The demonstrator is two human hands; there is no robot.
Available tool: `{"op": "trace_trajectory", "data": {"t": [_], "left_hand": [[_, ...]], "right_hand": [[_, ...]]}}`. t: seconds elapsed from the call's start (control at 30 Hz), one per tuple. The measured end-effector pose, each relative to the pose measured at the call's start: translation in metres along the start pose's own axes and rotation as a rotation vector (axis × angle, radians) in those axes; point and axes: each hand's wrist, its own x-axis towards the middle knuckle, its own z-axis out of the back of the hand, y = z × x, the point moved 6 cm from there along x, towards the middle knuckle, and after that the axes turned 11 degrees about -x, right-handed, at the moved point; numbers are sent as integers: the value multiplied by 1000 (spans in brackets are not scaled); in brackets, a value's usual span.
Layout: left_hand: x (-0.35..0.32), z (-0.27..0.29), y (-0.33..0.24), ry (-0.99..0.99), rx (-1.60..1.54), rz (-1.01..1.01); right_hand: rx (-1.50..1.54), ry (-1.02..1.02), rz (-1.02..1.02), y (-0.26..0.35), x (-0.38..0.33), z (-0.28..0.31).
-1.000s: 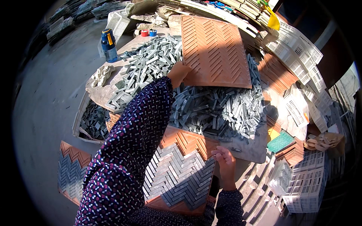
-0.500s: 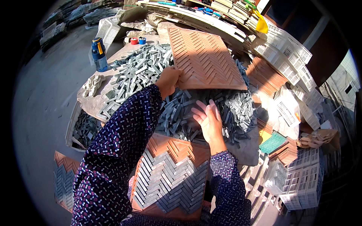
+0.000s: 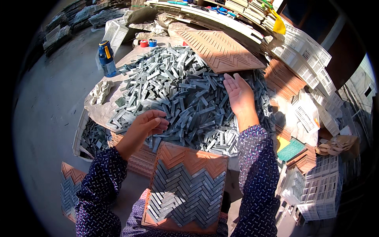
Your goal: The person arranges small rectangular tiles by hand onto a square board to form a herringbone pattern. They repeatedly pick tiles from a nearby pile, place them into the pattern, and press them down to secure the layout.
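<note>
A heap of grey stone strips point(image 3: 197, 98) covers the slab in front of me. On its far side rests an empty brown herringbone mould point(image 3: 221, 49), turned cornerwise to me. My right hand point(image 3: 239, 94) is open, palm up, its fingertips close under the mould's near edge; whether they touch it I cannot tell. At the near left of the heap, my left hand point(image 3: 144, 128) hovers with loosely bent fingers apart and nothing in them. A second mould point(image 3: 185, 162) lies by my lap, mostly filled with grey strips in a zigzag; its upper and lower ends are bare.
A blue bottle point(image 3: 106, 59), cream gloves point(image 3: 101, 91) and small red and blue tubs point(image 3: 148, 43) stand around the slab's left side. Stacked moulds point(image 3: 284, 79) and white crates point(image 3: 300, 51) are at right. Another filled mould point(image 3: 71, 189) is at lower left.
My left hand has let go of the empty mould and drawn back toward me. The mould now lies farther back, rotated. My right hand has moved up and right toward its edge.
</note>
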Motion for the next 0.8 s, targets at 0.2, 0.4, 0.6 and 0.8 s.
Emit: {"op": "trace_trajectory", "data": {"t": [0.2,0.4,0.6,0.8], "left_hand": [[-123,82,43,-341,50,-71],[-231,113,100,-605,280,-1],[-258,78,128,-541,500,81],[-251,14,121,-261,941,-107]], "right_hand": [[-188,132,-269,-59,-113,78],[-759,92,-190,-81,-258,140],[-1134,-22,-78,-73,-366,146],[-1233,-62,-8,-71,-415,132]]}}
